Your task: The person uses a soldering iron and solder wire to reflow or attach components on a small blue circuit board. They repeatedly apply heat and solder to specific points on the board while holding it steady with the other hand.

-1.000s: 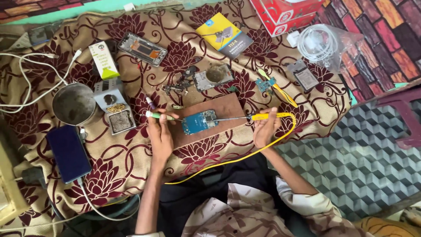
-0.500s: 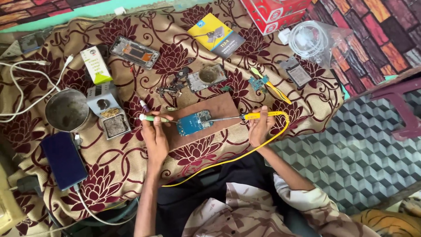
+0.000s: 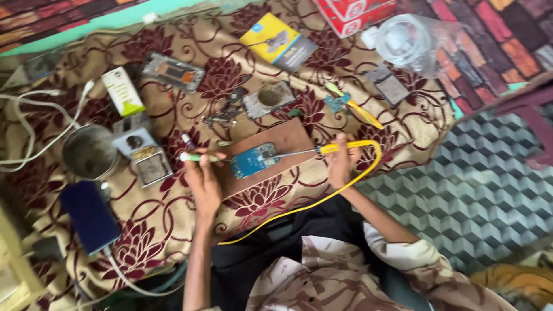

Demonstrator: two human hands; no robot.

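Now, look down at your two hands.

Left hand: your left hand (image 3: 203, 179) pinches a thin green and white stick tool (image 3: 199, 156); its tip points at the small blue circuit board (image 3: 255, 159).

Right hand: your right hand (image 3: 341, 162) is curled tight around the yellow handle of a soldering iron (image 3: 341, 147); its thin metal tip reaches left to the blue board's edge.

Blue board: it lies flat on a brown wooden board (image 3: 275, 151), between your two hands.

Yellow cord (image 3: 322, 198): it loops from the iron's handle, around your right hand, and back down toward your lap.

Cloth: a cream cloth with dark red flowers (image 3: 144, 230) lies under everything.

Left side: a round metal bowl (image 3: 89, 152) sits near a dark blue flat phone (image 3: 90, 216) with a white cable plugged into it.

Near the bowl: a small grey box with brass-coloured wool (image 3: 148, 163) sits just beside your left hand.

Far side: a yellow and black flat packet (image 3: 277, 44), a red box (image 3: 354, 11) and a clear plastic bag (image 3: 410, 41) lie well apart from your hands.

Yellow tweezers (image 3: 354, 107): they lie on the cloth just above your right hand.
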